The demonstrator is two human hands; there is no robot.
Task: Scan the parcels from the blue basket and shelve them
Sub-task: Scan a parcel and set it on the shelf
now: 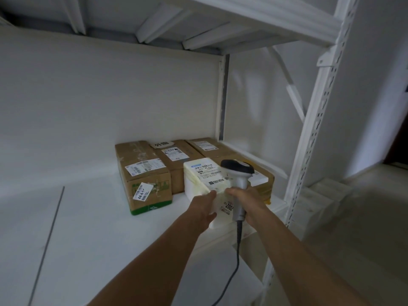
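Note:
A white foam parcel [204, 180] with shipping labels lies on the white shelf [99, 217], in front of the brown boxes. My left hand [202, 212] holds its near end, thumb on top. My right hand [248, 203] grips the handle of a grey barcode scanner [237, 171], whose dark head hangs just over the parcel's right side; the thumb also touches the parcel. The scanner's cable [237, 250] drops down between my forearms. The blue basket is out of view.
Several brown cardboard boxes [143, 171] with labels stand at the back right of the shelf. A white perforated upright [309, 133] frames the right side, and another shelf board [198, 23] runs overhead. The shelf's left part is bare.

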